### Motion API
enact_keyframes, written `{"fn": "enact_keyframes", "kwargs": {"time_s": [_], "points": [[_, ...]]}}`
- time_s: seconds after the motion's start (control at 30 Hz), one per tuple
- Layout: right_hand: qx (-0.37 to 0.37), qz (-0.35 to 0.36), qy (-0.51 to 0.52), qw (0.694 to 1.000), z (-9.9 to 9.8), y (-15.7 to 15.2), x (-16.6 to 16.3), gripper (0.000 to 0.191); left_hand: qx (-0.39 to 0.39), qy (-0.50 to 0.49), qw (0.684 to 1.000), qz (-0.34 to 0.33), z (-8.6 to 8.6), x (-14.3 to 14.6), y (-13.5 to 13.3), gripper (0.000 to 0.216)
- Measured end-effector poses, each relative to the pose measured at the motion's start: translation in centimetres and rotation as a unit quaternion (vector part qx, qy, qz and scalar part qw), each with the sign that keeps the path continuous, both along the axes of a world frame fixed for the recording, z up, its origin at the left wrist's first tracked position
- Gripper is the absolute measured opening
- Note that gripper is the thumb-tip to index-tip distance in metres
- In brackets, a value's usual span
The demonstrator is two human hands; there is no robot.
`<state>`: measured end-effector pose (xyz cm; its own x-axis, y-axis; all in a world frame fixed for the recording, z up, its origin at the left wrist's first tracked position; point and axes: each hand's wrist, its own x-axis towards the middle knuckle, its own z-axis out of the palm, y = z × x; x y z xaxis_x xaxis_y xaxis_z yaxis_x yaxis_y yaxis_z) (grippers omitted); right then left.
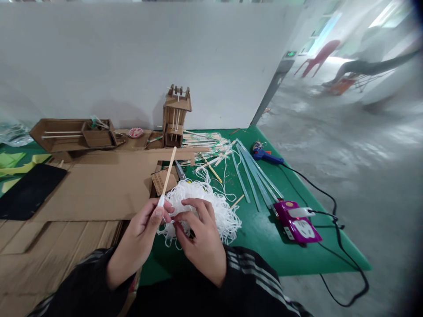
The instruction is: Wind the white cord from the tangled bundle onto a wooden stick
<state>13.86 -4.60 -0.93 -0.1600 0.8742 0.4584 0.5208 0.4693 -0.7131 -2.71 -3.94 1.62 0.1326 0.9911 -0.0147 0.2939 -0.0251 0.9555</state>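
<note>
My left hand is closed around the lower end of a thin wooden stick, which tilts upward. White string is wound about the stick just above my fingers. My right hand is beside it, thumb and forefinger pinched together on a strand of the white string. Beneath and beyond both hands lies a loose heap of white string on the green table. Scissors lie just past the heap, partly covered, next to a small cardboard piece.
A cardboard tower and cardboard box stand along the wall. Right of the heap are clear glue sticks, a blue glue gun and a purple power strip with a black cable. A black tablet-like slab lies left.
</note>
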Motion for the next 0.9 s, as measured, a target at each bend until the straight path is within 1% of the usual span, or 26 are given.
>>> {"fn": "enact_keyframes", "kwargs": {"time_s": [0.13, 0.23, 0.33, 0.5, 0.63, 0.77, 0.9], "points": [[0.018, -0.001, 0.029, 0.999, -0.2, 0.1, 0.1, 0.015, -0.013, -0.014, 1.000, 0.022, 0.1, 0.1, 0.1, 0.027], [0.027, 0.001, 0.044, 0.999, -0.2, 0.0, 0.3, 0.017, -0.048, -0.051, 0.997, 0.041, 0.1, 0.2, 0.1, 0.031], [0.030, 0.009, 0.053, 0.998, -0.4, -0.1, 0.4, 0.020, -0.084, -0.094, 0.991, 0.042, -0.2, 0.2, 0.2, 0.035], [0.022, 0.028, 0.065, 0.997, -0.6, -0.1, 0.6, 0.018, -0.091, -0.128, 0.985, 0.065, -0.6, 0.2, 0.3, 0.035], [0.010, 0.044, 0.083, 0.996, -0.6, -0.1, 0.7, 0.015, -0.106, -0.165, 0.978, 0.065, -1.0, 0.4, 0.0, 0.032], [-0.009, 0.054, 0.091, 0.994, -0.4, -0.2, 0.8, 0.013, -0.088, -0.129, 0.986, 0.054, -0.7, 0.8, -0.2, 0.034], [-0.041, 0.063, 0.105, 0.992, -0.1, -0.2, 1.0, 0.013, -0.069, -0.085, 0.994, 0.020, -0.2, 0.9, -0.1, 0.029]]}}
